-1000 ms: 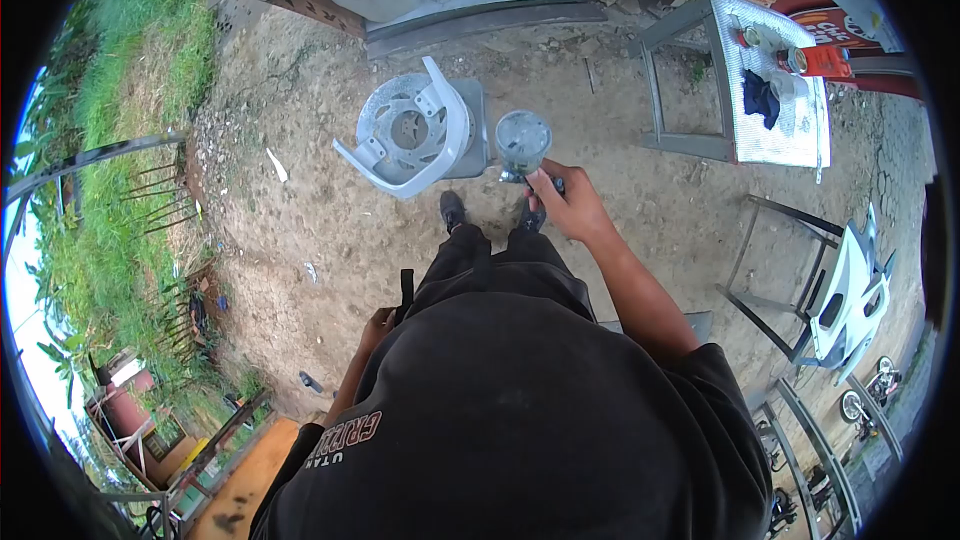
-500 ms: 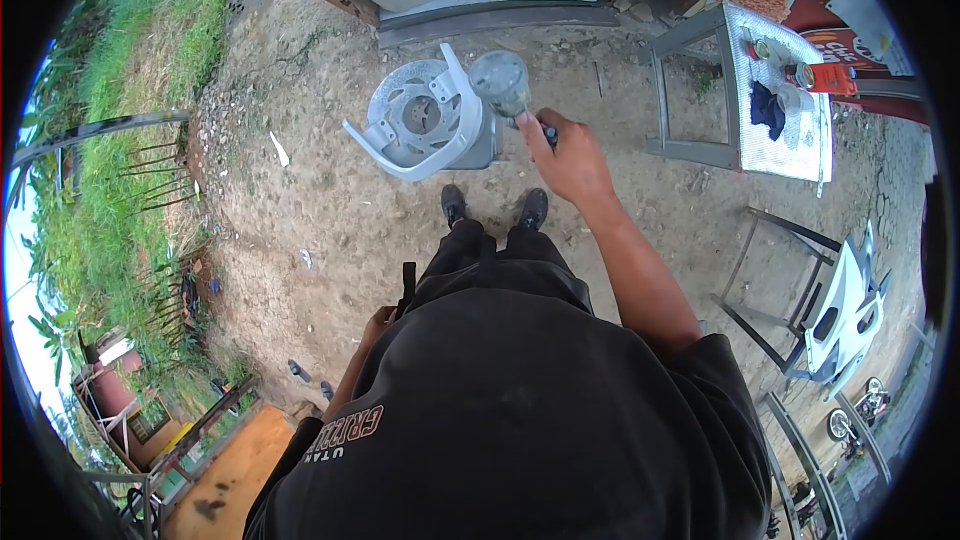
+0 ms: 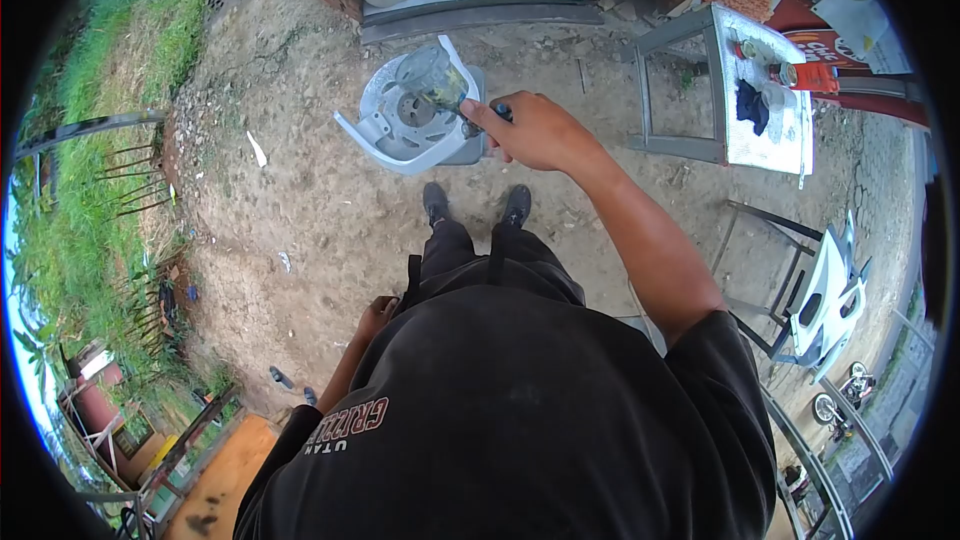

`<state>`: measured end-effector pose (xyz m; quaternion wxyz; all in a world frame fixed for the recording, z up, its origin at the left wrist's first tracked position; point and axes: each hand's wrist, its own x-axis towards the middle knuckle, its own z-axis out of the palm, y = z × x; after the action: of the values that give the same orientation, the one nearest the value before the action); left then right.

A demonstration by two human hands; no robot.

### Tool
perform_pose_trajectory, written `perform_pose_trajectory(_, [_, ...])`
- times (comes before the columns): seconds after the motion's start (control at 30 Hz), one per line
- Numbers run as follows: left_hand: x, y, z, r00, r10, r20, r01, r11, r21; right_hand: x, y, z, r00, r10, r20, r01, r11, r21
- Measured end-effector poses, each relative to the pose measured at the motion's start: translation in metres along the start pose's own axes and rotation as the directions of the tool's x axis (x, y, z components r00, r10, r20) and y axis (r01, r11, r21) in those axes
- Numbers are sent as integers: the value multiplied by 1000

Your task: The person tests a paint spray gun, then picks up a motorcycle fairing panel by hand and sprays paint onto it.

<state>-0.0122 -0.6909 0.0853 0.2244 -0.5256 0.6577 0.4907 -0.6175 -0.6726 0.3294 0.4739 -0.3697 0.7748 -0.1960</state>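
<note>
Here, your right hand [image 3: 540,132] has its fingers [image 3: 480,115] curled closed around a spray gun [image 3: 448,92], its translucent cup [image 3: 420,68] overlapping the smooth, slotted grey piece [image 3: 412,161] above rough dirt ground [image 3: 290,200], while your left hand [image 3: 377,314], partly hidden beside your black shirt [image 3: 500,390], is hard to read.

Right forearm [image 3: 630,200]: bare, reaching forward and slanting inward across the front.
Right wrist [image 3: 572,148]: nearly straight, in line with the forearm.
Right grip [image 3: 536,128]: back upward, fingers [image 3: 499,148] curled under and closed, thumb [image 3: 484,118] pointing forward and leftward.
Left forearm [image 3: 342,370]: hanging low, close along the left side.
Left grip [image 3: 376,318]: near the hip, seemingly loosely bent, though small and partly hidden here.
</note>
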Motion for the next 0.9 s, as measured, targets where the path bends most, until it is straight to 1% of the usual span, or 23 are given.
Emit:
perform_pose_trajectory(0.1, [2,7,3,998,-16,-67,15,1000,-12,25,8,12,990,6,-142,-17,997,-76])
perform_pose_trajectory(0.2, [3,-3,6,998,1,-70,-5,998,-58,41,17,11,957,18,-289,-51,993,-107])
perform_pose_trajectory(0.27, [1,-11,6,998,-28,-61,24,998,-65,45,30,11,914,31,-404,-79,991,-103])
perform_pose_trajectory(0.3, [-2,-14,6,998,-44,-53,40,997,-66,42,34,10,905,59,-421,-88,995,-51])
perform_pose_trajectory(0.37, [-1,-36,7,999,-9,-47,7,999,-51,30,41,6,883,114,-455,-100,994,54])
perform_pose_trajectory(0.4, [1,-46,7,999,9,-45,-11,999,-45,27,52,8,865,128,-485,-96,991,90])
perform_pose_trajectory(0.47, [3,-57,8,999,-20,-51,16,998,-66,23,82,25,827,161,-539,-85,983,164])
perform_pose_trajectory(0.57, [5,-59,-2,999,-33,-39,30,997,-69,-4,104,53,844,190,-501,4,933,361])
perform_pose_trajectory(0.67, [8,-53,-12,999,-37,-26,35,998,-52,-22,129,95,854,120,-507,137,887,441])
perform_pose_trajectory(0.7, [10,-49,-15,999,-39,-23,37,998,-44,-31,127,103,860,108,-499,164,868,469])
perform_pose_trajectory(0.73, [11,-43,-19,1000,1,-23,-2,999,-32,-38,122,112,864,95,-494,190,847,496])
perform_pose_trajectory(0.8, [13,-30,-28,996,84,-23,-84,996,-8,-51,112,123,877,59,-477,227,825,518])
perform_pose_trajectory(0.9, [21,1,-38,1000,3,-7,-3,1000,20,-64,103,130,896,-18,-444,264,824,501])
